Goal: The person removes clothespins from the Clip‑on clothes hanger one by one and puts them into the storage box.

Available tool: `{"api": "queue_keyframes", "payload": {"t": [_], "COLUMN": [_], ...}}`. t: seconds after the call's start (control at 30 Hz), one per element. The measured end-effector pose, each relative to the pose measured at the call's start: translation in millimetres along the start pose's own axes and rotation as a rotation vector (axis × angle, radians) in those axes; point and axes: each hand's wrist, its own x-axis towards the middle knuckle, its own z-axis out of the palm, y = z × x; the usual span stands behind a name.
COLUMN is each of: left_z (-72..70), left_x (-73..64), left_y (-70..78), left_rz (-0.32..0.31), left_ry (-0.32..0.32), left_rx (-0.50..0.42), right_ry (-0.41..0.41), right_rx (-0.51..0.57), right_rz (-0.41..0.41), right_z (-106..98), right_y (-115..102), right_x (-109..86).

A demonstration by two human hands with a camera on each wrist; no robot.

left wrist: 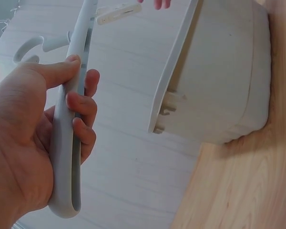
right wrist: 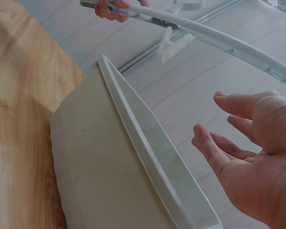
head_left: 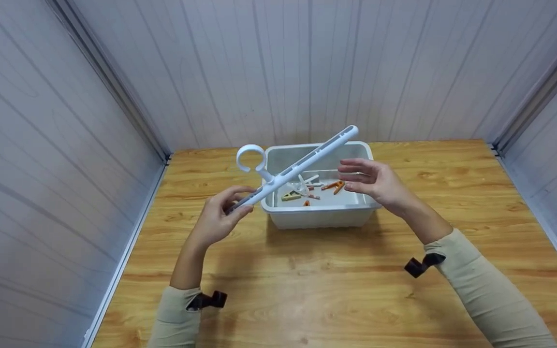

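A white plastic hanger bar (head_left: 302,164) with a ring-like hook (head_left: 251,149) slants above the bin. My left hand (head_left: 220,215) grips its lower left end, thumb on one side and fingers curled round the other, as the left wrist view shows. Below the middle of the bar hangs a whitish clip (right wrist: 173,46). My right hand (head_left: 373,181) is over the right side of the bin, fingers loosely bent and apart, holding nothing. Under the hanger, the white bin (head_left: 322,217) contains several spring clips, among them an orange clip (head_left: 339,186) and a yellowish clip (head_left: 291,195).
The bin stands on a wood-grain table (head_left: 307,290) toward the back. Pale panel walls (head_left: 283,72) enclose the table at the back and both sides. A black wrist mount (head_left: 423,265) sits on the right sleeve, another mount (head_left: 208,300) on the left.
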Motion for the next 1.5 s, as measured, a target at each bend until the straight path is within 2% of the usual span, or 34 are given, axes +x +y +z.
{"api": "queue_keyframes", "payload": {"t": [0.4,0.73,0.97,1.1,1.5], "left_z": [16.1,31.1,37.7,39.7,43.3], "left_x": [16.3,26.7,31.5,33.5,34.1], "left_y": [8.5,11.4,12.7,12.2,13.8], "left_rz": [0.063,0.049,0.042,0.042,0.110], "left_ry": [-0.044,-0.076,-0.091,-0.099,-0.099], "left_rx": [-0.005,-0.004,0.006,0.008,0.002], "right_ry": [0.018,0.013,0.046,0.059,0.080], "right_rx": [0.091,0.188,0.150,0.154,0.222], "right_rz": [0.014,-0.037,-0.065,-0.053,-0.049], "right_z": [13.7,31.5,39.2,41.0,43.4], "right_y": [8.6,12.7,14.0,14.7,16.5], "right_x": [-5.1,-5.5,-5.7,-6.5,-7.8]}}
